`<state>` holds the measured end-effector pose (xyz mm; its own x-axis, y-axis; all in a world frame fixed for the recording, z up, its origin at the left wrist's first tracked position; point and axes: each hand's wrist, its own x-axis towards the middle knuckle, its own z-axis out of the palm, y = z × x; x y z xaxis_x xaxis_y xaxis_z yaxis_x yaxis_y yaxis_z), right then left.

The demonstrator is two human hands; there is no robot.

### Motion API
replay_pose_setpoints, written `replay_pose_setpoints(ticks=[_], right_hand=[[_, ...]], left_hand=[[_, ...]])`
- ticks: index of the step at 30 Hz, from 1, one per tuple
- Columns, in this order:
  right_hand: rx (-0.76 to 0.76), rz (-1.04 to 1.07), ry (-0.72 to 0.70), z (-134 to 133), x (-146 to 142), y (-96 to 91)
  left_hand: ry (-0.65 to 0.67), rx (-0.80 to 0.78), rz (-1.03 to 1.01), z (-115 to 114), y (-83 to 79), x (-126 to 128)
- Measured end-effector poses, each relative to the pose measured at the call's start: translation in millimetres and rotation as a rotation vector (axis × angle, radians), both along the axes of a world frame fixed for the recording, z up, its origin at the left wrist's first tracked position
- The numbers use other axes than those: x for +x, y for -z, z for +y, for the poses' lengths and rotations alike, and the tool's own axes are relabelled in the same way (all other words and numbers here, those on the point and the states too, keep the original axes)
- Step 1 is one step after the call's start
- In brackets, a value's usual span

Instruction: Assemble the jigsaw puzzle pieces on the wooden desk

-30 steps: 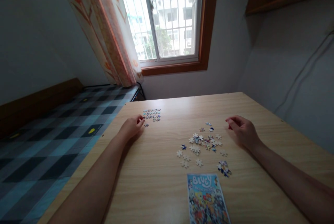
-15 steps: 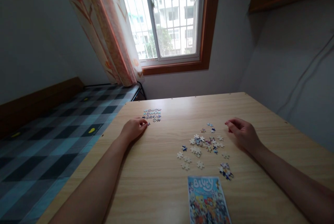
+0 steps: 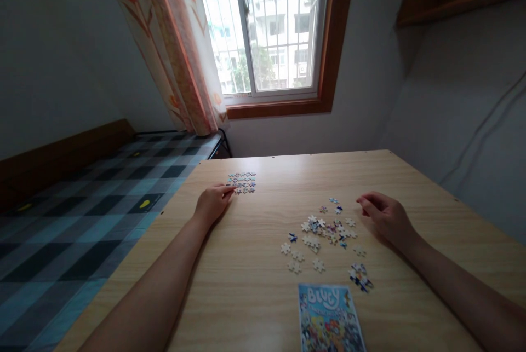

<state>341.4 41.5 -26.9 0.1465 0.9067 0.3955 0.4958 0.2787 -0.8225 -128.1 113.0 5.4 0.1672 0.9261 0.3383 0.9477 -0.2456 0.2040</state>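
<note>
At the far left of the table, my left hand [image 3: 212, 202] has its fingertips pinched on a jigsaw puzzle piece [image 3: 237, 191] at the bottom left of the partly assembled puzzle [image 3: 242, 178]. The puzzle lies flat in several short rows of small, colourful pieces. My right hand [image 3: 380, 211] rests on the table at the right, fingers curled together and no piece showing in them. To its left, a heap of loose puzzle pieces [image 3: 313, 224] lies scattered, some face down and pale. A small separate cluster of pieces [image 3: 360, 277] sits nearer to me.
A blue Bluey puzzle box [image 3: 331, 319] lies at the table's near edge. The wooden table [image 3: 238, 297] borders a bed with a checked cover [image 3: 135, 204] on the left. Beyond it are a window [image 3: 279, 34] and a curtain [image 3: 168, 40]; a wooden shelf [image 3: 460, 7] hangs at upper right.
My left hand has moved the puzzle piece slightly up and right, against the bottom row of the assembled puzzle. The right hand stays in place. The view has shifted slightly.
</note>
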Motion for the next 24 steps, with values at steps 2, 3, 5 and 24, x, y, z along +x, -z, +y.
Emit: replay_pose_setpoints(ticks=[2, 3, 5, 24], right_hand=[[-0.002, 0.004, -0.004, -0.3, -0.1, -0.2], [-0.004, 0.005, -0.004, -0.5, -0.2, -0.5], [-0.007, 0.0, -0.007, -1.0, -0.5, -1.3], [-0.042, -0.042, -0.018, -2.5, -1.8, -1.8]], left_hand=[[0.022, 0.003, 0.017, 0.6, 1.5, -1.6], [0.034, -0.003, 0.032, 1.1, 2.5, -2.0], [0.043, -0.012, 0.063, 2.1, 4.6, -2.7], [-0.034, -0.023, 0.135, -1.0, 3.2, 8.9]])
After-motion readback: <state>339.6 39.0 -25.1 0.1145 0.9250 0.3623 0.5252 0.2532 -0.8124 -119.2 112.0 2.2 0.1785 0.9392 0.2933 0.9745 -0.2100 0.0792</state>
